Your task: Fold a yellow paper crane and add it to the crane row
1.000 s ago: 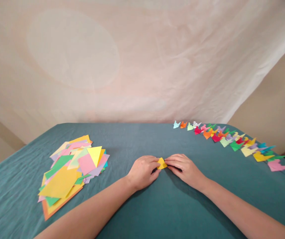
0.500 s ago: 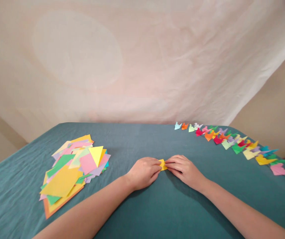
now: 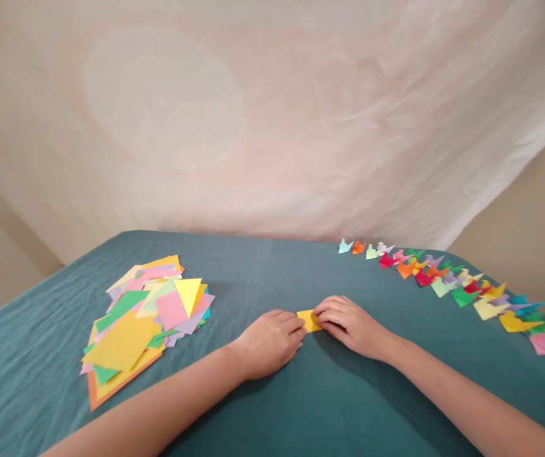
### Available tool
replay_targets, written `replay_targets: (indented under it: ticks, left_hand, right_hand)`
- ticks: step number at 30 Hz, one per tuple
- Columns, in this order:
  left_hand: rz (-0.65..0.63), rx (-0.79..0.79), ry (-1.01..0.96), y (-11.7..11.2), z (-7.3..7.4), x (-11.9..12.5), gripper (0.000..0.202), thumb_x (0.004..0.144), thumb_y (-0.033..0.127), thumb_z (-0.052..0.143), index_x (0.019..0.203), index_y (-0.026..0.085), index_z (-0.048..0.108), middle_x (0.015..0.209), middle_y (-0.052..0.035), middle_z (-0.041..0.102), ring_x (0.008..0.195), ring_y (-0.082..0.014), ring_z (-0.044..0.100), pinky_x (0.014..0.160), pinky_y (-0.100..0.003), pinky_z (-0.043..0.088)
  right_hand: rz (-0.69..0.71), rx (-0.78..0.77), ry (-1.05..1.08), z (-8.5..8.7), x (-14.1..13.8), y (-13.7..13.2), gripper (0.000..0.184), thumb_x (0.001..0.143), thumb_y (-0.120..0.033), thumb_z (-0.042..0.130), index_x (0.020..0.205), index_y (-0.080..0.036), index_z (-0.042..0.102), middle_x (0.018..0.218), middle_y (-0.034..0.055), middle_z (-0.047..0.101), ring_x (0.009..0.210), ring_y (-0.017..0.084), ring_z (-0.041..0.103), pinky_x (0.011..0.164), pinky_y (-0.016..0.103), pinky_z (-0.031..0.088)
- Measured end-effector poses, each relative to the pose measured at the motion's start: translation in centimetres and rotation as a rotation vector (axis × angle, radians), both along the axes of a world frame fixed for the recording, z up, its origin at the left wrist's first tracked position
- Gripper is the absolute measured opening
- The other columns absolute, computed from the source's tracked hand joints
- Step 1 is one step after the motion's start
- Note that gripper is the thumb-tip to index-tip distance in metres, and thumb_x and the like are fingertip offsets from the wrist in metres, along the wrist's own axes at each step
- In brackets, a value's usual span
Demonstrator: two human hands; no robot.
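A small piece of folded yellow paper point(image 3: 309, 319) lies on the tablecloth between my two hands. My right hand point(image 3: 351, 327) pinches its right edge, with the fingers bunched together. At the lower left edge of the paper, my left hand point(image 3: 270, 341) has its fingers closed and curled down onto it. The fingertips cover both sides of the paper, so its exact fold is partly hidden.
On the left is a loose pile of coloured paper sheets point(image 3: 122, 343), topped by a yellow paper triangle point(image 3: 189, 294). Rows of folded paper birds point(image 3: 486, 309) run along the right side of the dark green tablecloth point(image 3: 272, 273). A pale cloth point(image 3: 277, 127) hangs behind.
My left hand has shifted slightly left and down, and more of the yellow paper shows between my hands. My right hand stays at its right edge. The camera view has tilted a little.
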State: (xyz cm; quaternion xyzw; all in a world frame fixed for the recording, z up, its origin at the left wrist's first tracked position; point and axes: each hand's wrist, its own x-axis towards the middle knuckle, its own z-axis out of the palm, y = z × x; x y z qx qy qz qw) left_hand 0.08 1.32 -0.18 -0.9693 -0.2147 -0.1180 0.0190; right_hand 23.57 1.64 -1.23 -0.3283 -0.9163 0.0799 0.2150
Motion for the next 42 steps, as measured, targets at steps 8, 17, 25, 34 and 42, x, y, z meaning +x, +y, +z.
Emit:
replay_targets:
  ticks: [8,17,25,34,42]
  left_hand:
    - [-0.016,-0.086,-0.005,0.0,0.4,-0.8,0.027,0.091,0.025,0.045,0.115,0.017,0.053,0.11,-0.0089,0.059,0.106,-0.021,0.053,0.094,-0.036,0.04]
    - [-0.022,-0.103,0.011,-0.1,0.3,-0.7,0.027,0.093,0.025,0.041,0.115,0.015,0.053,0.109,-0.0094,0.06,0.106,-0.0207,0.053,0.094,-0.036,0.04]
    - [-0.034,-0.117,-0.007,-0.1,0.3,-0.8,0.028,0.093,0.025,0.039,0.114,0.015,0.054,0.109,-0.0094,0.06,0.105,-0.0203,0.054,0.094,-0.036,0.04]
    - [-0.06,-0.149,-0.048,-0.1,0.3,-0.9,0.027,0.092,0.02,0.036,0.112,0.014,0.054,0.11,-0.0105,0.06,0.106,-0.0204,0.054,0.096,-0.037,0.04]
    - [-0.026,-0.227,-0.051,0.2,0.7,-0.9,0.037,0.087,0.008,0.037,0.122,0.016,0.044,0.107,-0.0094,0.059,0.1,-0.0191,0.054,0.092,-0.035,0.041]
  right_hand:
    - [-0.029,-0.146,0.163,-0.3,-0.6,0.3,0.012,0.089,-0.019,0.047,0.086,-0.021,0.059,0.099,0.0064,0.064,0.093,0.018,0.058,0.084,0.035,0.044]
    - [-0.085,-0.223,0.237,-1.3,-0.8,0.6,0.013,0.09,-0.023,0.048,0.085,-0.02,0.059,0.099,0.0057,0.061,0.094,0.018,0.055,0.085,0.034,0.043]
    - [-0.143,-0.246,0.289,-1.7,-0.8,0.6,0.011,0.089,-0.023,0.049,0.083,-0.02,0.058,0.1,0.006,0.059,0.094,0.018,0.055,0.085,0.035,0.043]
    - [-0.178,-0.219,0.28,-1.8,-0.9,0.7,0.011,0.088,-0.024,0.049,0.081,-0.02,0.057,0.1,0.0068,0.058,0.092,0.018,0.055,0.083,0.035,0.044]
    - [-0.185,-0.218,0.265,-1.8,-0.9,0.7,0.012,0.088,-0.023,0.049,0.08,-0.02,0.058,0.1,0.006,0.058,0.092,0.018,0.055,0.083,0.035,0.044]
